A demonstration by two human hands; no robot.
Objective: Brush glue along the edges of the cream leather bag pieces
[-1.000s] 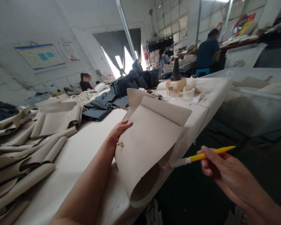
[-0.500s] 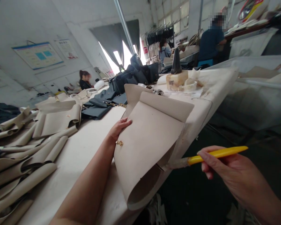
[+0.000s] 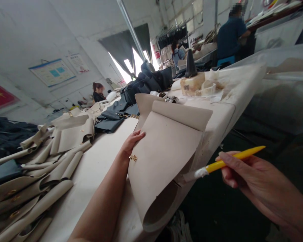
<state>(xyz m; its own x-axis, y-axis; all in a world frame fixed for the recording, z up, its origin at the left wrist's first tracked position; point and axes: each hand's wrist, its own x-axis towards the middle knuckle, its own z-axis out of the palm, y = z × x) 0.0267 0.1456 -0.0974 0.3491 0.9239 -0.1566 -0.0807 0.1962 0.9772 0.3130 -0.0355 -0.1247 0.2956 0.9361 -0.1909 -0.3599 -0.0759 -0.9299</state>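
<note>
One yellow brush (image 3: 213,166) lies between right fingers (image 3: 229,175).

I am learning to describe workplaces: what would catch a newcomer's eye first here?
Probably the yellow-handled brush in the right hand, right of centre. Next, the curved beige piece at the centre, held by the left hand. Beyond it, a black cone stands on a stained block.

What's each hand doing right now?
Left hand: closed on the edge of the beige piece.
Right hand: closed, holding the yellow brush.
</note>
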